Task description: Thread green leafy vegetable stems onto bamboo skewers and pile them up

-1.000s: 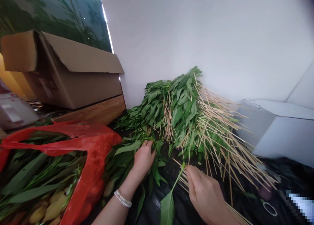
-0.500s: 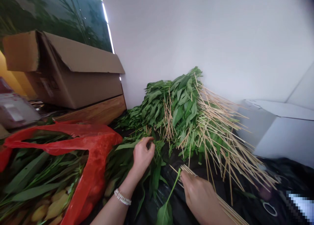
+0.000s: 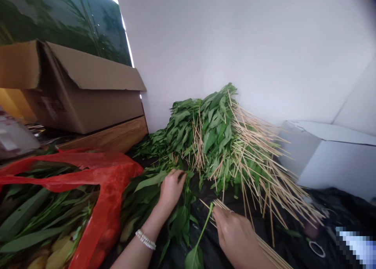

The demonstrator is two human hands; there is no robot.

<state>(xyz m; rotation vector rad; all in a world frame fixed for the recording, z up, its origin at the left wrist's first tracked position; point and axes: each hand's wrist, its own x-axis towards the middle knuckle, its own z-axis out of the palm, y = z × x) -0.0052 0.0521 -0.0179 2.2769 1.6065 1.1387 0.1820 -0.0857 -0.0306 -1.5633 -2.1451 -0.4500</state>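
My right hand [image 3: 232, 230] is closed around a bundle of thin bamboo skewers [image 3: 272, 248]. Pinched at its fingertips as well is a green stem with one leaf [image 3: 194, 257] hanging down. My left hand [image 3: 172, 187], a beaded bracelet at its wrist, is among the loose leafy greens [image 3: 182, 218]. Its thumb and fingers curl together on them, and the exact stem at the fingertips is hidden. Just beyond both hands, leafy greens on skewers [image 3: 213, 122] lie in a heap against the wall, with many bare skewer ends [image 3: 264, 159] pointing right.
On the left, a red plastic bag [image 3: 107, 206] holds long leaves and yellowish pieces. An open cardboard box [image 3: 102, 104] sits on a wooden surface [image 3: 117, 135] behind it. To the right stands a white box [image 3: 335, 159]. Black plastic sheeting [image 3: 211, 241] lies beneath the hands.
The view has shifted slightly, so most things sit a little further left and lower. My left hand remains among the greens; my right hand still holds the skewers and leafy stem.
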